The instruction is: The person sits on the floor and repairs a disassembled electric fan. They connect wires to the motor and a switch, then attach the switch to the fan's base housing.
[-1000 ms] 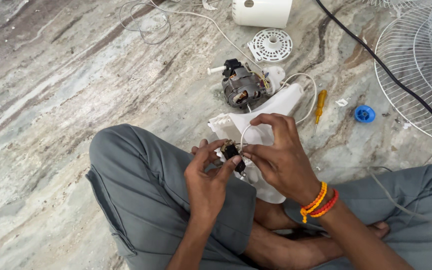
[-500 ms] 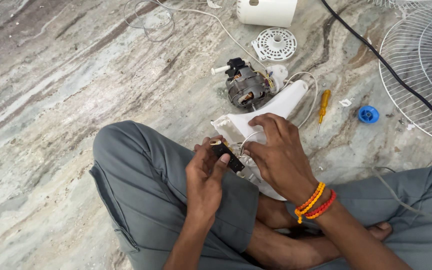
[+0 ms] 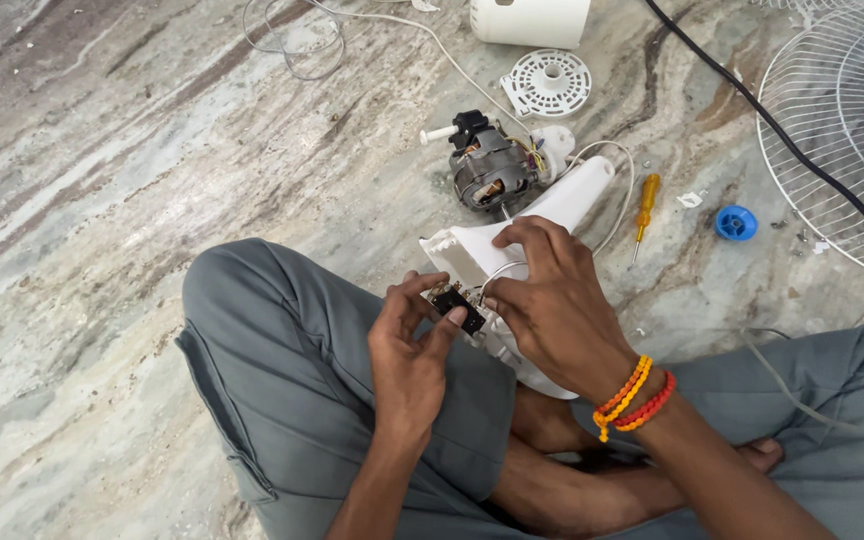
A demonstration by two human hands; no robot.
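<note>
**A:** What is shown in the head view?

**B:** A marble floor (image 3: 152, 150) is seen from above, with a person seated cross-legged on it in grey trousers. A small black switch (image 3: 457, 307) is pinched between the thumb and fingers of the left hand (image 3: 407, 350), just above the left knee. The right hand (image 3: 552, 300) is curled narrowly beside it, fingertips touching the switch and a thin white wire (image 3: 500, 270) looped over it. Orange and red bead bracelets (image 3: 632, 395) are worn on the right wrist.

**A:** What is held under the hands?

**B:** A white plastic housing (image 3: 562, 205) is laid across the lap, its open end turned toward the hands. The switch is held at that opening; what lies inside cannot be told.

**A:** And farther off?

**B:** A fan motor (image 3: 492, 175) is set on the floor just beyond the housing, wires trailing from it. A round white vented cap (image 3: 549, 82) and a white cylinder (image 3: 530, 20) are placed past it. A yellow screwdriver (image 3: 645, 205) and a blue cap (image 3: 735, 222) are seen to the right, near a wire fan guard (image 3: 832, 150). A black cable (image 3: 782, 140) is run across the guard's edge.
</note>
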